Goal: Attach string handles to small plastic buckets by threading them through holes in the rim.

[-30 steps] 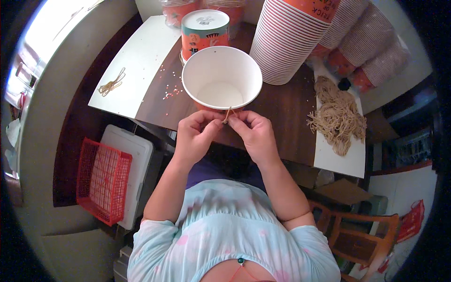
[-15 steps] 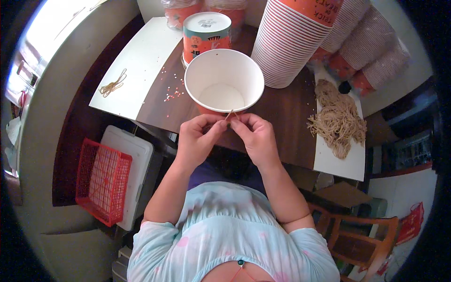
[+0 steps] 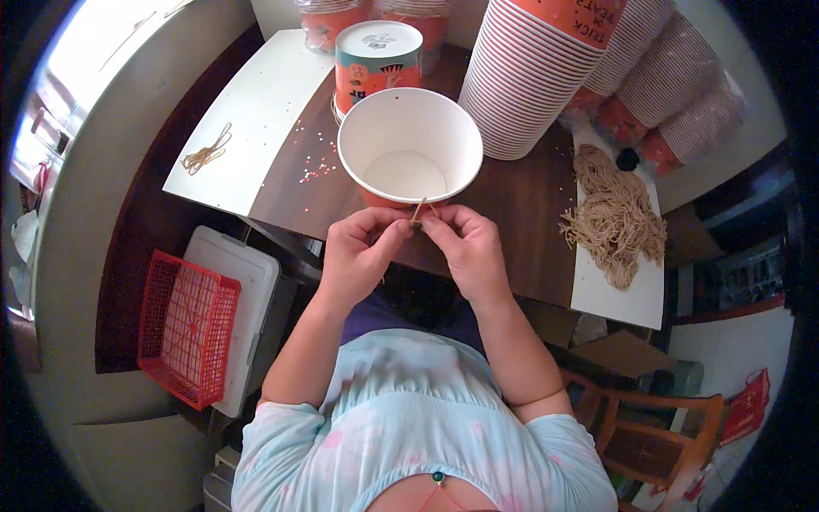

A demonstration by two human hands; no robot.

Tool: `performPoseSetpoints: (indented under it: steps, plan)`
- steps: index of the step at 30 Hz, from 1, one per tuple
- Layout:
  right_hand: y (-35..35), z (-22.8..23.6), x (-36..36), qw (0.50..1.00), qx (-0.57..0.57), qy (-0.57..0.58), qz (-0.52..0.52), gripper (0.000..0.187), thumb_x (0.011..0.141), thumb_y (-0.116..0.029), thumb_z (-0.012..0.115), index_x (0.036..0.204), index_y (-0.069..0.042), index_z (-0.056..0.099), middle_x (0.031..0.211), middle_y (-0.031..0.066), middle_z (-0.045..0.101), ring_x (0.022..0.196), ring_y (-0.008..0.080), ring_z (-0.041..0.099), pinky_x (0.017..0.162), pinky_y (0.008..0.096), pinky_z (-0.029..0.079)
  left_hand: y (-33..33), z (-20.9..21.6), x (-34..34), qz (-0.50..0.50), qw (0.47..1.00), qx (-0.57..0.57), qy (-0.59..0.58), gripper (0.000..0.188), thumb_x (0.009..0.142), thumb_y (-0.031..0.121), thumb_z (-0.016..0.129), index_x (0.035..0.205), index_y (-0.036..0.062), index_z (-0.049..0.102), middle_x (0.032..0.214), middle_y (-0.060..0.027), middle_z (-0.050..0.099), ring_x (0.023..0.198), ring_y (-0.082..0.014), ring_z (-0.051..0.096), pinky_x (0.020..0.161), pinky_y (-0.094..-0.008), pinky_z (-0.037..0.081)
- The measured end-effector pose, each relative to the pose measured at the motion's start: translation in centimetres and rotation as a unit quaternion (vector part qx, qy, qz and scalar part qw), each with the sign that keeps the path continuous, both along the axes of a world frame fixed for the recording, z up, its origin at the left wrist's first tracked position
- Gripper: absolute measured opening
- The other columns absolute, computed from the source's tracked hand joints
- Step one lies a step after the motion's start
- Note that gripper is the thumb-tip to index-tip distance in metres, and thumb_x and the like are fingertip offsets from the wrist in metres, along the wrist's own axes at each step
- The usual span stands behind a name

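Note:
A white-lined paper bucket (image 3: 409,124) with an orange outside stands open side up on the brown tabletop, tilted slightly toward me. At its near rim, my left hand (image 3: 360,249) and my right hand (image 3: 467,249) meet, thumbs and forefingers pinched on a thin tan cord (image 3: 419,209). One short end of the cord sticks up between the fingertips, against the rim. Whether the cord passes through the bucket's wall is hidden by my fingers. Just behind is an upside-down orange and green bucket (image 3: 379,72) with cord at its side.
A tall stack of nested buckets (image 3: 522,94) rises at the back right, beside plastic-wrapped stacks (image 3: 670,77). A heap of tan cords (image 3: 616,218) lies right; a small cord bundle (image 3: 206,154) lies left. Tiny paper dots (image 3: 320,169) are scattered nearby. A red basket (image 3: 188,328) is lower left.
Both hands stay at the near rim with small finger movements. The cord end stands a little higher between the fingertips.

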State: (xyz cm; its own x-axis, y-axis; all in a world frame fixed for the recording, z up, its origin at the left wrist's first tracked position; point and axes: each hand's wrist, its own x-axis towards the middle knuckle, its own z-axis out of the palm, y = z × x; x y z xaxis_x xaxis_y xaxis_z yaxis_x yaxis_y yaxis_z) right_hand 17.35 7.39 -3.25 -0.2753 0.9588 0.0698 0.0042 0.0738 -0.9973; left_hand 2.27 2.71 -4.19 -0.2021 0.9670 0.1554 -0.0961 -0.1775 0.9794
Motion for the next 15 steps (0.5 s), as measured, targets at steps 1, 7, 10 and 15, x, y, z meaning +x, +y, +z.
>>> performPoseSetpoints:
  steps: [1,7,10,15]
  plan:
    - [-0.01,-0.01,0.02,1.000,0.004,0.000,-0.001,0.019,0.085,-0.017,0.065,0.091,0.001,0.067,0.078,0.0036,0.068,0.069,0.0077,0.059,0.064,0.0249,0.047,-0.03,-0.01,0.00,0.001,1.000,-0.008,0.001,0.015,0.088,0.009,0.063,0.093,-0.0043,0.065,0.081,-0.0037,0.067,0.074,-0.0060,0.059,0.064,-0.0199,0.048]
    - [-0.01,-0.05,-0.06,1.000,0.011,-0.016,-0.014,0.019,0.085,-0.017,0.065,0.089,0.001,0.066,0.078,0.0053,0.068,0.070,0.0089,0.059,0.064,0.0265,0.047,-0.07,0.15,0.05,0.015,1.000,-0.004,0.006,0.015,0.088,0.011,0.063,0.090,-0.0038,0.064,0.076,-0.0019,0.065,0.070,-0.0051,0.058,0.062,-0.0196,0.047]
    - [-0.08,-0.20,-0.32,0.996,0.063,-0.050,-0.047,0.018,0.086,-0.017,0.064,0.088,0.001,0.066,0.078,0.0092,0.068,0.069,0.0137,0.061,0.064,0.0289,0.048,-0.03,0.43,-0.03,0.014,1.000,-0.009,0.024,0.015,0.088,0.011,0.063,0.088,-0.0035,0.064,0.074,-0.0011,0.064,0.068,-0.0049,0.057,0.061,-0.0197,0.047]
    - [-0.32,-0.46,-0.77,0.989,0.098,-0.073,-0.084,0.015,0.084,-0.015,0.065,0.085,0.000,0.064,0.079,0.0127,0.067,0.069,0.0205,0.063,0.064,0.0316,0.048,-0.03,0.09,-0.23,-0.003,1.000,-0.028,-0.013,0.016,0.089,0.013,0.063,0.088,-0.0025,0.064,0.074,-0.0006,0.063,0.067,-0.0045,0.056,0.061,-0.0194,0.046]
